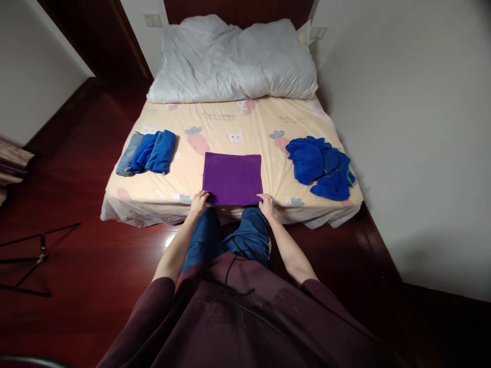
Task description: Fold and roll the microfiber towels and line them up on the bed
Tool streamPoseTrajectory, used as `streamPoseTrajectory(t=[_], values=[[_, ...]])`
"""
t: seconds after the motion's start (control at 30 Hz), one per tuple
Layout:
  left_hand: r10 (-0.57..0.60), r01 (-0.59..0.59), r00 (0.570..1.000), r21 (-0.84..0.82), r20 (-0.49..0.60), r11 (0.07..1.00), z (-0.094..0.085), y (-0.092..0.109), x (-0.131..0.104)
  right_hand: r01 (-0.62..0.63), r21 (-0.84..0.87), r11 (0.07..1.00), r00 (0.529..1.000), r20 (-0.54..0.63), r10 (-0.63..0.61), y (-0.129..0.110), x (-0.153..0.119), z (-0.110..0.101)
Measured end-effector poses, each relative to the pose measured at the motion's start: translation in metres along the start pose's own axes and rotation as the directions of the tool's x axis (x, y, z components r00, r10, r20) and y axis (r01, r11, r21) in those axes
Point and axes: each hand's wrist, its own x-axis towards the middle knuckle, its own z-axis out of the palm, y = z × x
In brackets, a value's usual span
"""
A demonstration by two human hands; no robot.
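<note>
A purple towel (232, 178) lies flat as a near rectangle at the front edge of the bed (184, 188). My left hand (199, 202) grips its near left corner, with the fingers closed over the cloth. At the near right corner, my right hand (266, 204) pinches the towel between thumb and fingers. To the left lie several rolled towels, a grey-blue one (129, 155) and blue ones (161, 152) side by side. A loose heap of blue towels (318, 164) sits on the right, one with a green edge.
A bunched white quilt (233, 61) covers the head of the bed. A wall (414, 128) runs close along the right side. Black tripod legs (40, 258) stand on the dark red floor (99, 250) at left, and a curtain (11, 166) hangs beyond.
</note>
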Motion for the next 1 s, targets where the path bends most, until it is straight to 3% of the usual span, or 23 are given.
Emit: streamPoseTrajectory(t=[0.2,0.47,0.67,1.0], values=[[-0.145,0.104,0.984,-0.328,-0.103,0.939,-0.003,-0.017,0.001,-0.044,0.159,0.986,0.997,-0.057,0.053,0.010,0.007,-0.001],[-0.199,0.106,0.975,-0.587,-0.097,0.803,-0.005,-0.016,0.008,-0.119,0.374,0.920,0.990,-0.021,0.137,0.008,0.016,-0.005],[-0.264,0.161,0.960,-0.594,-0.091,0.788,-0.010,-0.015,0.014,-0.216,0.493,0.842,0.966,-0.016,0.257,0.011,0.024,-0.009],[-0.370,0.235,0.921,-0.584,-0.122,0.777,-0.014,-0.012,0.014,-0.246,0.496,0.833,0.941,-0.083,0.327,0.010,0.027,-0.001]])
